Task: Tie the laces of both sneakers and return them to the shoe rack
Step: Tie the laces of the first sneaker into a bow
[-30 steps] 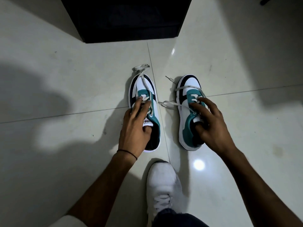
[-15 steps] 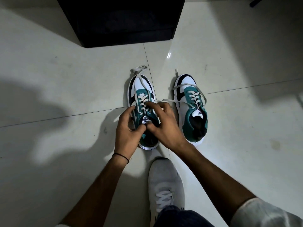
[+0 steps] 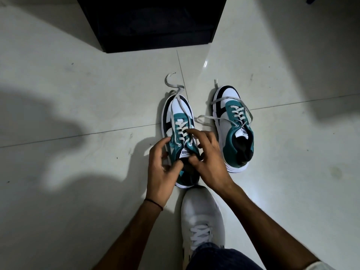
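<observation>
Two teal, white and black sneakers stand side by side on the tiled floor, toes pointing away from me. Both my hands are on the left sneaker (image 3: 178,112). My left hand (image 3: 162,168) holds its left side near the tongue, thumb and fingers pinched at the collar. My right hand (image 3: 207,160) rests on its right side, fingers spread over the upper laces. Its loose lace (image 3: 172,84) trails past the toe. The right sneaker (image 3: 231,114) stands untouched, its laces untied and spilling to both sides.
A dark shoe rack (image 3: 152,22) stands on the floor just beyond the sneakers. My own white shoe (image 3: 200,217) is planted right behind the left sneaker's heel. Pale glossy floor tiles (image 3: 78,94) spread all around.
My right hand left the right sneaker and joined my left hand on the left sneaker. The left sneaker's lace end has shifted at the toe.
</observation>
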